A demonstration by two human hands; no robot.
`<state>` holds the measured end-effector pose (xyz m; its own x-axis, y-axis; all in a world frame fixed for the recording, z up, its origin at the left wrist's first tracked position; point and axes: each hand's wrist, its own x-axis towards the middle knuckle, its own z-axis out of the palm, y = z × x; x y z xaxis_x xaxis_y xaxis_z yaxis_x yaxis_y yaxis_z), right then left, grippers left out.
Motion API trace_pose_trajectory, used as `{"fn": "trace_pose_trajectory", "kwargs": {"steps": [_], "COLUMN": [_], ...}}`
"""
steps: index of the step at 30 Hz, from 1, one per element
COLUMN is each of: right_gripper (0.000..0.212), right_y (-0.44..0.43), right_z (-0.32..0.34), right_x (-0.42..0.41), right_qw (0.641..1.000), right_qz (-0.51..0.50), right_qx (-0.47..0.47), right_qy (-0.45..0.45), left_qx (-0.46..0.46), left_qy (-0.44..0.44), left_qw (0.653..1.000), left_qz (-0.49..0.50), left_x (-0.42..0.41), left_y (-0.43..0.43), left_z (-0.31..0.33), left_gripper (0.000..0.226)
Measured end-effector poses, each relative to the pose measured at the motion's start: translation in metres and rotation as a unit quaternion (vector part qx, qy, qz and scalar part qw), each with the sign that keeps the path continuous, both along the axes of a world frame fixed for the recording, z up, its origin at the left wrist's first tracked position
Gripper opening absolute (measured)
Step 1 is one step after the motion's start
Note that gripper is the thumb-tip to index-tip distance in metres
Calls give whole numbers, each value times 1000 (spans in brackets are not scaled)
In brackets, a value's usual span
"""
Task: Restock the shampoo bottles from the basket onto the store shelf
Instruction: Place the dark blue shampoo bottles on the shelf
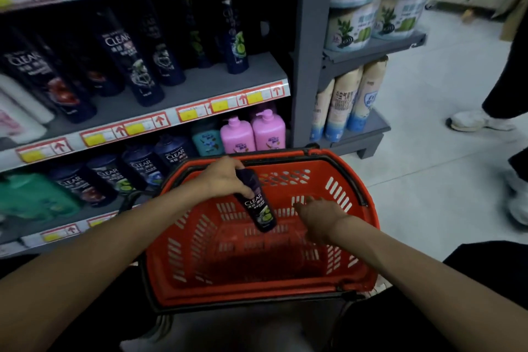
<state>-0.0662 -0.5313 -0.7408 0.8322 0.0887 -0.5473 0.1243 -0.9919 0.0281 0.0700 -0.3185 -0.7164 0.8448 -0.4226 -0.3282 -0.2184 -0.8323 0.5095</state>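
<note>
A red plastic basket (360,226) sits on the floor in front of the shelves; no other bottle shows inside it. My left hand (225,180) grips a dark Clear shampoo bottle (258,208) by its upper part, holding it tilted over the basket's far side. My right hand (320,216) hovers over the basket's right half with fingers spread and holds nothing. The middle shelf (205,83) carries several dark Clear bottles (128,57), with bare grey board at its right end. More Clear bottles (143,166) stand on the lower shelf.
Two pink pump bottles (254,133) stand on the lower shelf just behind the basket. A grey upright (307,51) divides off an end rack of paper rolls (371,20) and spray cans (348,100). Another person's white shoes (468,120) are on the tiled floor at right.
</note>
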Motion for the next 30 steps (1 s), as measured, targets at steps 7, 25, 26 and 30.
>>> {"fn": "trace_pose_trajectory", "kwargs": {"steps": [7, 25, 26, 30], "right_gripper": [93, 57, 60, 62], "right_y": [41, 85, 83, 79], "right_z": [27, 26, 27, 34], "right_x": [18, 61, 60, 57], "right_qw": [963, 865, 857, 791], "right_qz": [-55, -159, -166, -232], "right_qx": [225, 372, 402, 535], "right_qy": [-137, -298, -277, -186], "left_qx": [-264, -332, -335, -371], "left_qy": [-30, -46, -37, -4], "left_qw": [950, 877, 877, 874], "left_qz": [162, 343, 341, 314], "left_x": [-21, -16, -17, -25], "left_y": [42, 18, 19, 21], "left_z": [73, 69, 70, 77], "left_gripper": [38, 64, 68, 66]}}
